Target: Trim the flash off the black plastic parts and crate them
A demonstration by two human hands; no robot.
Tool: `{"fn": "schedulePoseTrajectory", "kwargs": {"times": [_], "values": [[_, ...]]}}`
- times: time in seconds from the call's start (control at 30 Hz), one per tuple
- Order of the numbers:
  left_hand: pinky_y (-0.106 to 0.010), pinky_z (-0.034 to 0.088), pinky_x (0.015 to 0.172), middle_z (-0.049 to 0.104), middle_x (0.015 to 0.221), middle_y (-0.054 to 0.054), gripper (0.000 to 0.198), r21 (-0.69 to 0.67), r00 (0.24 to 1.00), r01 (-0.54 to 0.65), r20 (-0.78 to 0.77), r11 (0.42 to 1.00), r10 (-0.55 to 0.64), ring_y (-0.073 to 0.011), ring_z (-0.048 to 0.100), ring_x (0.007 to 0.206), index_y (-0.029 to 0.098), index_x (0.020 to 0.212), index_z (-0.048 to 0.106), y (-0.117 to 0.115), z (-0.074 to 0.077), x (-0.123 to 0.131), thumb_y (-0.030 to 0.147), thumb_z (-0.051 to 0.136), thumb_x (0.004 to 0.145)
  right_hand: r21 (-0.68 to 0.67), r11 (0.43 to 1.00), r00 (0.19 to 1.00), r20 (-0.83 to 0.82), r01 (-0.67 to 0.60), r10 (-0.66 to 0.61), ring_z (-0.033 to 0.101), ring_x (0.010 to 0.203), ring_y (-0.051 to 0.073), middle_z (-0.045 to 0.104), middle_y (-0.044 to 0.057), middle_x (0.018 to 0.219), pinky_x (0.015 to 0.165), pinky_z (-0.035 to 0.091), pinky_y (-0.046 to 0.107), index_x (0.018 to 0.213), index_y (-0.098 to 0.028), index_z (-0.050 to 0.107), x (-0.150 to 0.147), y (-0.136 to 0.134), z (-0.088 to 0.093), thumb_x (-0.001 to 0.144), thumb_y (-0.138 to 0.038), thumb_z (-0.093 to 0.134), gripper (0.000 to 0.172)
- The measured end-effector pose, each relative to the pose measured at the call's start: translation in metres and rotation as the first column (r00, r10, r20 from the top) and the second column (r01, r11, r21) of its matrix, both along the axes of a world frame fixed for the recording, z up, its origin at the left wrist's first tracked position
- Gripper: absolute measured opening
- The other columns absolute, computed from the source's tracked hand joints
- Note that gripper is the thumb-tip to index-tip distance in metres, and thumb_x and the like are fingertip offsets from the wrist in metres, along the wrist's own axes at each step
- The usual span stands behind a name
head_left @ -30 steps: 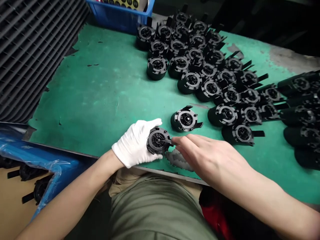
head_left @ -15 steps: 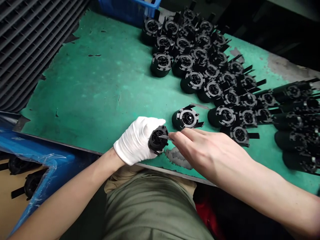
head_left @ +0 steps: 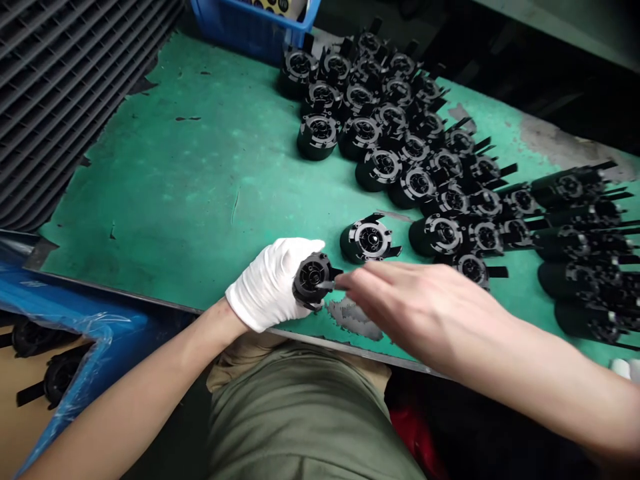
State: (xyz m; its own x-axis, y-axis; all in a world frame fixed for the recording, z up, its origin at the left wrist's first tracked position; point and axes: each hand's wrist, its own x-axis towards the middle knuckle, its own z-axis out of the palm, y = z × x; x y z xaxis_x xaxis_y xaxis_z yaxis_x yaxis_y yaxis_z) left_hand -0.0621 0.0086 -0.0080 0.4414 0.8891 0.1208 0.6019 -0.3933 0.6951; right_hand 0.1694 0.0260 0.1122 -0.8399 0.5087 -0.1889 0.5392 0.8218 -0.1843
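Observation:
My left hand [head_left: 273,283], in a white glove, is wrapped round a round black plastic housing [head_left: 311,279] near the table's front edge. Its open end, with a ribbed ring inside, faces up toward me. My bare right hand [head_left: 400,293] is closed in a pinch on a thin grey blade-like tool [head_left: 326,285]. The tool's tip reaches over the housing's open end; whether it touches the plastic I cannot tell. Most of the tool is hidden by my fingers. Just beyond my right hand, a similar housing [head_left: 367,239] stands alone on the table.
Many similar black housings [head_left: 383,167] stand grouped across the right of the green table [head_left: 200,173]. At the back is a blue bin [head_left: 250,30]. A dark slatted grid [head_left: 65,80] lies at the left. Below it, a plastic-lined blue crate [head_left: 100,327] holds more black parts.
The tool's tip has shifted slightly down and toward the housing's near right rim. The view has tilted a little, showing more of the blue bin. Both hands keep their holds.

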Motion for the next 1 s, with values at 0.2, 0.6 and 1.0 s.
{"fn": "schedulePoseTrajectory", "kwargs": {"times": [0.2, 0.6, 1.0], "values": [[-0.046, 0.057, 0.102, 0.07, 0.134, -0.016, 0.079, 0.179, 1.0, 0.024, -0.001, 0.983, -0.024, -0.0354, 0.072, 0.119, 0.017, 0.144, 0.051, 0.002, -0.004, -0.011, 0.042, 0.083, 0.076, 0.099, 0.995, 0.992, -0.129, 0.007, 0.006, 0.065, 0.08, 0.016, 0.069, 0.003, 0.093, 0.061, 0.037, 0.029, 0.119, -0.017, 0.063, 0.015, 0.019, -0.029, 0.109, -0.02, 0.051, 0.016], [-0.048, 0.051, 0.106, 0.068, 0.138, -0.017, 0.096, 0.228, 0.984, 0.095, -0.167, 0.969, -0.058, -0.037, 0.07, 0.121, 0.017, 0.153, 0.043, 0.005, -0.011, -0.022, 0.058, 0.082, 0.076, -0.009, 0.999, 0.96, -0.276, 0.053, -0.053, 0.064, 0.081, 0.016, 0.066, 0.009, 0.106, 0.063, 0.049, 0.027, 0.132, -0.014, 0.059, 0.026, 0.015, -0.073, 0.109, -0.018, 0.046, 0.027], [-0.049, 0.053, 0.106, 0.069, 0.137, -0.017, 0.09, 0.237, 0.986, 0.096, -0.154, 0.967, -0.06, -0.0369, 0.071, 0.121, 0.017, 0.15, 0.045, 0.007, -0.01, -0.021, 0.058, 0.08, 0.078, 0.049, 0.998, 0.949, -0.315, 0.029, -0.012, 0.066, 0.089, 0.018, 0.07, 0.009, 0.108, 0.069, 0.051, 0.028, 0.135, -0.015, 0.055, 0.028, 0.007, -0.092, 0.107, -0.012, 0.05, 0.028]]}}
